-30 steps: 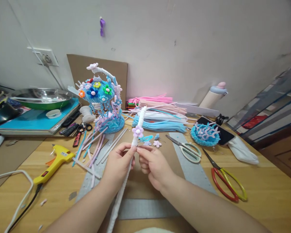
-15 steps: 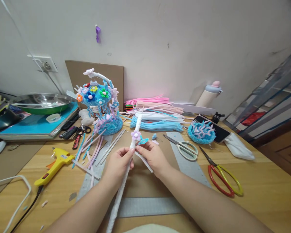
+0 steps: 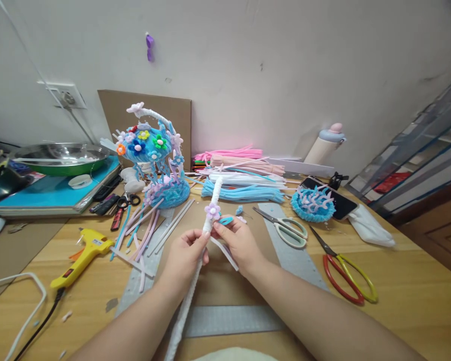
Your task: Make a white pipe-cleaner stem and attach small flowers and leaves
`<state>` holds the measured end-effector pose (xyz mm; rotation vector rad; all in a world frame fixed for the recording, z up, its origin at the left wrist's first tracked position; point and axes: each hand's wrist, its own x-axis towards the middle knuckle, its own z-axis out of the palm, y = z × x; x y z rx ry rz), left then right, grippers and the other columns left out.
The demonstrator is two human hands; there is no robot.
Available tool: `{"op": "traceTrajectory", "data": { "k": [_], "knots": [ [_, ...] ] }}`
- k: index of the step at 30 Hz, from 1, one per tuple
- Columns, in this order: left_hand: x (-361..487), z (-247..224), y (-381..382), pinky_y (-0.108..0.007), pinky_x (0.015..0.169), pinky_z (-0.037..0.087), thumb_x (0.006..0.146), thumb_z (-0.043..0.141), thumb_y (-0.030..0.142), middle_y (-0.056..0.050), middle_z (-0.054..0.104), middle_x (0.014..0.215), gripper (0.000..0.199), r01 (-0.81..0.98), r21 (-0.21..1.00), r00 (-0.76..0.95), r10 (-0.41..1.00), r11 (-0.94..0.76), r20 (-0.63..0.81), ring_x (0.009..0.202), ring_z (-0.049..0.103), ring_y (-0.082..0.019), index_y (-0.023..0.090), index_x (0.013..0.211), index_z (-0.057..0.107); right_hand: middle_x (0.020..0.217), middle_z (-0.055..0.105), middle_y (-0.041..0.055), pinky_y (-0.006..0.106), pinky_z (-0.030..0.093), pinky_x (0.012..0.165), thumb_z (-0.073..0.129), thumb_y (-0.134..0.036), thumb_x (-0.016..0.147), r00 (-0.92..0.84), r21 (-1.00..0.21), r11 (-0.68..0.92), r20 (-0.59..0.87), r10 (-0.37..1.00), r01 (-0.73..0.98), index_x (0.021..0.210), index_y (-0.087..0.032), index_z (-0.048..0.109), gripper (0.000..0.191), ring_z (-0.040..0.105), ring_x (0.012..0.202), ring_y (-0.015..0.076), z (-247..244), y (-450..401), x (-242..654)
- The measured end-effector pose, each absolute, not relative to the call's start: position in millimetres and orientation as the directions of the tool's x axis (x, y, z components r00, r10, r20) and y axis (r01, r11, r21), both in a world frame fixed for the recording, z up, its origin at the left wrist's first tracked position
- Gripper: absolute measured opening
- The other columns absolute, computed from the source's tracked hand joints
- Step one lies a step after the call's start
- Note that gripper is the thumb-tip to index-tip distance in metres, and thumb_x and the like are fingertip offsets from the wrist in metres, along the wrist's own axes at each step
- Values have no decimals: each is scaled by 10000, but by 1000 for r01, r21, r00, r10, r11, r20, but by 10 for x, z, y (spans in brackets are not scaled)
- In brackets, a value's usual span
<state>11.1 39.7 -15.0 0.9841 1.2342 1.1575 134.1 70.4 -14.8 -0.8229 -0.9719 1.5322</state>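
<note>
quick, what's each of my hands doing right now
Left hand: closed, pinching the white wrapped stem just below its purple flower.
Right hand: closed, fingers on a small blue loop beside the stem.

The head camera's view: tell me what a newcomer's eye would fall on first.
Probably the fuzzy blue dome studded with multicoloured flowers, left of centre before a brown cardboard panel. Next, the bright yellow plastic glue gun lying on the wooden table at left, and the white fuzzy stem with a lilac flower, held in the left hand at centre.
</note>
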Motion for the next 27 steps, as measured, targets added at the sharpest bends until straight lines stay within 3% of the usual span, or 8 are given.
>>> {"op": "traceTrajectory", "data": {
  "k": [5,12,18,20,23,27],
  "knots": [
    [124,-140,398,-178,423,263,676,654,466,41,508,372,315,-84,979,-56,980,187,-192,363,392,-75,161,720,588,674,609,5,283,451,694,705,-321,670,-84,-965,15,38,996,-260,678,-184,617,163,562,688,156,-178,701,1367],
    [125,-191,399,-179,419,270,685,646,469,36,514,377,324,-78,984,-48,985,163,-167,363,394,-77,154,740,596,627,598,-3,276,444,672,701,-318,669,-52,-963,-13,1,999,-270,627,-177,598,179,556,645,144,-186,699,1352],
    [76,-154,411,-179,425,253,700,647,439,44,513,389,293,-108,984,-105,983,140,-152,367,390,-72,153,721,588,831,620,4,265,446,716,694,-333,689,-198,-961,25,83,977,-276,905,-208,562,283,582,787,147,-189,679,1336],
    [60,-114,420,-181,429,258,681,667,420,45,508,383,285,-130,982,-127,980,138,-155,362,388,-70,147,691,587,801,604,2,236,437,606,670,-380,706,-231,-982,-14,31,972,-191,890,-200,541,288,580,719,136,-196,655,1327],
    [46,-56,425,-183,442,282,658,688,390,48,501,374,270,-163,975,-140,975,151,-174,363,401,-68,143,652,581,595,545,-32,199,332,428,580,-437,766,-341,-990,-119,-88,936,-73,762,-179,514,266,478,465,88,-212,621,1321],
    [36,-43,419,-178,437,275,675,675,385,51,493,371,262,-211,961,-115,972,179,-206,365,392,-61,142,676,580,475,465,-61,184,264,404,536,-395,799,-361,-998,-44,-27,932,-39,677,-175,495,255,352,400,59,-205,594,1332]
  ]
}}
